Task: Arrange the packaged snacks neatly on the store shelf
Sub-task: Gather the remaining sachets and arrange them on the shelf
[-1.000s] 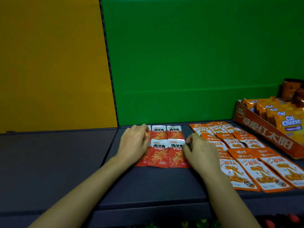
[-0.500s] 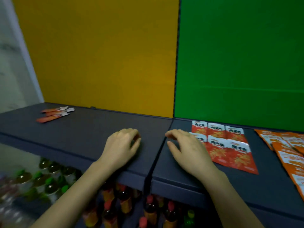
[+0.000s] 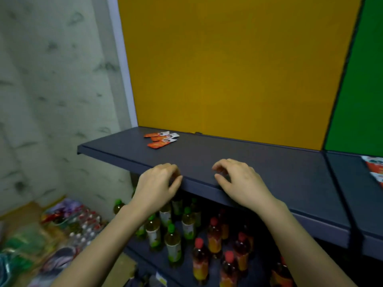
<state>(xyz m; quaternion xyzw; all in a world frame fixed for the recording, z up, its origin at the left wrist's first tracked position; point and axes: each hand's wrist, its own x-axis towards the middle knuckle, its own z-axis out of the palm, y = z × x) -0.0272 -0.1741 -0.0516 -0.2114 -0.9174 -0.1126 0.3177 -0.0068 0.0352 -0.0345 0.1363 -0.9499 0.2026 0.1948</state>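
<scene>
A few red and white snack packets (image 3: 161, 139) lie loosely at the back left of the dark grey shelf (image 3: 269, 162), in front of the yellow panel. My left hand (image 3: 158, 185) hovers at the shelf's front edge with fingers loosely curled, holding nothing. My right hand (image 3: 240, 181) is over the shelf beside it, fingers relaxed and empty. Both hands are well in front of the loose packets. At the far right edge the corner of an arranged red packet (image 3: 376, 168) shows on the adjoining shelf section.
Below the shelf stand several drink bottles (image 3: 194, 235) with green and red caps. Shrink-wrapped bottle packs and bags (image 3: 68, 224) sit on the floor at the lower left. A marbled wall (image 3: 51, 90) bounds the left; a green panel (image 3: 364, 79) stands at the right.
My view and both hands have swung left, away from the arranged red packets toward the yellow-backed section. The loose packets now sit nearer the middle of the view.
</scene>
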